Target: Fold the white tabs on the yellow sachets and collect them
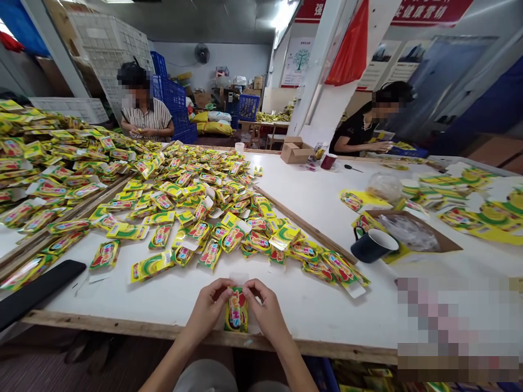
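Note:
Both my hands meet at the near edge of the white table (318, 310) around one small yellow-green packet (236, 311) with a colourful front. My left hand (210, 307) pinches its upper left corner, and my right hand (265, 310) pinches its upper right corner; the fingers of both are closed on it. The packet stands upright between them, its lower end at the table's wooden rim. Just beyond my hands lies a big heap of the same packets (196, 212), spread over the middle and left of the table.
A dark mug (372, 246) and an open cardboard tray (412, 231) stand to the right, with more packets beyond. A black bar (36, 288) lies at the near left. A wooden strip (302, 223) crosses the table. Two people sit at the far side.

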### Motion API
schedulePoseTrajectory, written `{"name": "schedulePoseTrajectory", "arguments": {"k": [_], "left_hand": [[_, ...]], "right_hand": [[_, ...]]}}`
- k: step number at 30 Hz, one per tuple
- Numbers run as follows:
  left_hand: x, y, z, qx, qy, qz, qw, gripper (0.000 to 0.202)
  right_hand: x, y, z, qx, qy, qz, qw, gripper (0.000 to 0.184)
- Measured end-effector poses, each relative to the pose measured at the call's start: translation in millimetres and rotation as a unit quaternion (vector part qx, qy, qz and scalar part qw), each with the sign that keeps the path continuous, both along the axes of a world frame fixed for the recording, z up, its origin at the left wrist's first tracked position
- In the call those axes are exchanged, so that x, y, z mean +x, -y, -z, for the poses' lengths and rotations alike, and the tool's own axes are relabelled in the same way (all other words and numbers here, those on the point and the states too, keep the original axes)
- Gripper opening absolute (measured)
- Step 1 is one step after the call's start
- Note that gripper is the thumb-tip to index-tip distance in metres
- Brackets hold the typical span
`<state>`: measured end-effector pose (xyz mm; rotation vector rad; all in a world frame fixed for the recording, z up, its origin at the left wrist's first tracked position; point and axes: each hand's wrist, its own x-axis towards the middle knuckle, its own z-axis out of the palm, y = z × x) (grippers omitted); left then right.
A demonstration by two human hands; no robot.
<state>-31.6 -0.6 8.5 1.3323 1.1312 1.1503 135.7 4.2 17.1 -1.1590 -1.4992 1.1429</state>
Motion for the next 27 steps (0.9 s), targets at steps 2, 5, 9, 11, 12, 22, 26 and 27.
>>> {"name": "schedulePoseTrajectory", "arguments": {"k": [2,5,9,11,12,22,26,27], "left_hand": [[1,-2,0.2,0.011,0.012,-0.013,1.000,0.022],[4,-3,0.6,0.009,0.071,-0.016,0.997,0.026],[7,0,-2.8,0.019,0.039,-0.016,0.999,0.021],[8,3,-6.4,0.029,0.001,-0.015,0.999,0.019],[9,4,-8.2,0.031,-0.010,-0.018,0.999,0.019],[16,6,-12.2,0.002,-0.016,-0.091,0.996,0.020],[16,2,-13.5,-0.008,-0.002,-0.089,0.996,0.021],[15,2,-13.6,-0.008,-0.002,-0.081,0.997,0.021]], "right_hand": [[-3,-1,1.0,0.015,-0.013,0.017,1.000,0.020],[-6,0,3.4,0.012,-0.056,0.041,0.998,0.021],[-3,3,-1.1,0.034,-0.016,0.020,0.999,0.017],[-1,4,-5.6,0.052,0.006,0.009,0.999,0.016],[-1,5,-7.7,0.058,0.009,0.009,0.998,0.017],[-6,2,-13.4,0.053,0.049,0.065,0.995,0.020],[-7,-1,-14.5,0.051,0.044,0.066,0.996,0.023],[-7,0,-14.0,0.050,0.041,0.065,0.996,0.023]]}}
